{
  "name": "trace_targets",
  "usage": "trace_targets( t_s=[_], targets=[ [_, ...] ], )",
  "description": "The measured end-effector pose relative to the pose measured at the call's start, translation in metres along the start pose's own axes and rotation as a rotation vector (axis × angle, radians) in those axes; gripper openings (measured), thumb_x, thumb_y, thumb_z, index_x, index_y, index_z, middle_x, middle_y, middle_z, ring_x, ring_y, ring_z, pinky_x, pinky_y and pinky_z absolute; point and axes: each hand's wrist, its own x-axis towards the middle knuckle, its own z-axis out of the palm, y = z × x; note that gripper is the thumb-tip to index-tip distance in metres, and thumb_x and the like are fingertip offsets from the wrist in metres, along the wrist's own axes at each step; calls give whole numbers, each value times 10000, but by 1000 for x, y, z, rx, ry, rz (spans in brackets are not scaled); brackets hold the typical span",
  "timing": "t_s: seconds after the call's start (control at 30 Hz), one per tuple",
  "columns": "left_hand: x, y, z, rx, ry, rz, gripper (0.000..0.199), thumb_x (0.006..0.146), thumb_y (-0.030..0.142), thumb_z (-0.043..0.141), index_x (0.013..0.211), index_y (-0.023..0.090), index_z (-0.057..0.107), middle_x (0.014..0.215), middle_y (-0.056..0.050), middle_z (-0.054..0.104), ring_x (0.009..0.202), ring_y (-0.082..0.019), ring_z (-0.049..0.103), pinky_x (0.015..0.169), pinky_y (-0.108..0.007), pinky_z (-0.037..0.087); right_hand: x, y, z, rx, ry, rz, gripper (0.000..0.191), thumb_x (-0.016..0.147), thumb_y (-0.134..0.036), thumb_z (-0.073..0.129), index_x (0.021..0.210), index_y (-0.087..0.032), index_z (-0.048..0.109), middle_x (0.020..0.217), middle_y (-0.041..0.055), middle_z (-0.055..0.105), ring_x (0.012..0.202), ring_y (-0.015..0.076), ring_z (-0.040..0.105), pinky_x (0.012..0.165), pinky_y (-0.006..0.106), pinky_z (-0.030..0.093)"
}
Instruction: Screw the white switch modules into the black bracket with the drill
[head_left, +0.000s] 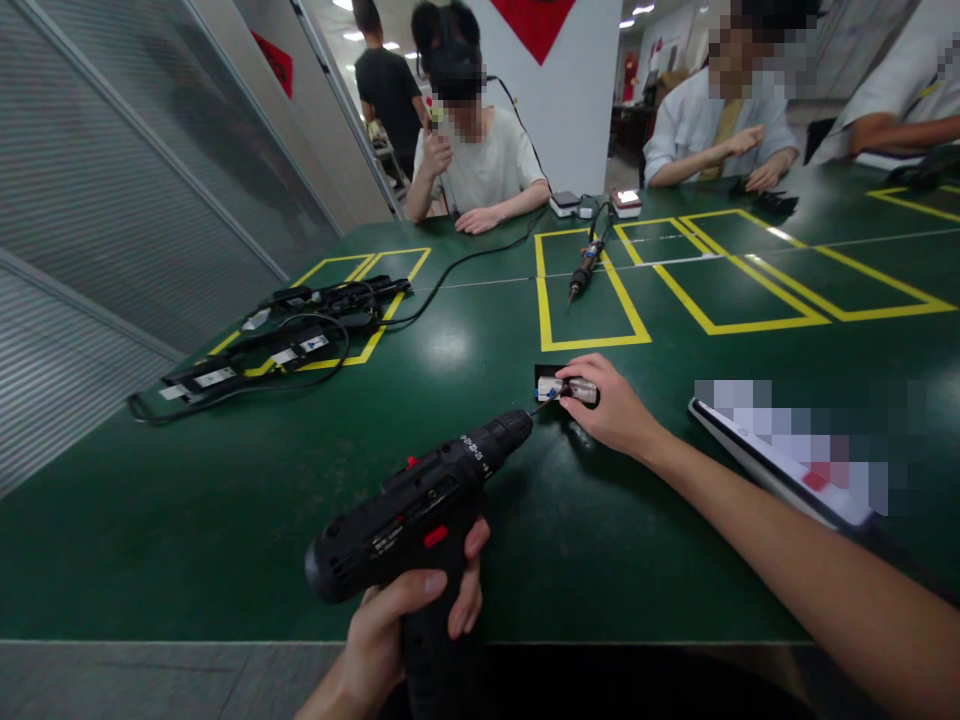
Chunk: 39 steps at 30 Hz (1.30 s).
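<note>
My left hand point(405, 610) is wrapped round the grip of a black cordless drill point(427, 505) with red buttons. The drill points forward and to the right, with a thin bit in its chuck. Its tip meets, or comes very close to, a small silvery metal part point(549, 389) with blue bits on it, which lies on a dark base. My right hand point(609, 405) pinches this part between thumb and fingers against the green table. The fingers hide some of the part, so I cannot tell exactly where the tip sits.
Yellow tape outlines mark the green table point(247, 500). A corded electric screwdriver point(586, 268) lies in one outline. Black power strips with cables point(300, 340) lie at the left. A flat, partly blurred device point(765, 455) lies right of my arm. Other people sit across the table.
</note>
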Motion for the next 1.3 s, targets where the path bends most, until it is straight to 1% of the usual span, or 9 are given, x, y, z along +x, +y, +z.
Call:
trace_targets(
  t_s=[0.43, 0.63, 1.03, 1.13, 1.3],
  targets=[
    [0, 1, 1, -7, 17, -3, 255, 725, 264, 469, 913, 100, 522, 515, -19, 470, 460, -124, 413, 510, -282, 343, 0, 0, 0, -13, -2, 4, 255, 754, -179, 572, 1005, -208, 612, 1044, 77, 535, 1021, 215, 514, 948, 405, 425],
    [1, 0, 0, 8, 15, 0, 251, 715, 267, 465, 896, 102, 522, 518, -21, 475, 453, -124, 411, 506, -284, 343, 1, -1, 0, -8, -5, 9, 248, 753, -180, 572, 996, -203, 613, 1041, 77, 537, 1017, 220, 514, 944, 424, 425],
    [1, 4, 3, 32, 44, -15, 219, 725, 272, 466, 853, 107, 529, 499, -22, 480, 449, -128, 415, 510, -291, 352, 1, -1, 0, 7, -9, 29, 254, 749, -186, 563, 994, -235, 612, 1055, 75, 534, 1031, 248, 516, 941, 489, 426],
    [0, 2, 2, 21, 55, -11, 229, 718, 272, 466, 861, 104, 527, 492, -21, 477, 441, -128, 413, 503, -289, 349, 1, -1, 0, 5, -8, 24, 255, 748, -189, 569, 996, -227, 612, 1051, 77, 535, 1029, 245, 516, 938, 478, 431],
    [2, 2, 1, 15, 38, -29, 275, 714, 281, 477, 908, 93, 525, 494, -29, 500, 456, -137, 438, 509, -285, 357, 0, -1, 0, 3, -7, 24, 242, 751, -184, 570, 988, -221, 609, 1050, 72, 535, 1021, 233, 516, 939, 457, 431]
  ],
)
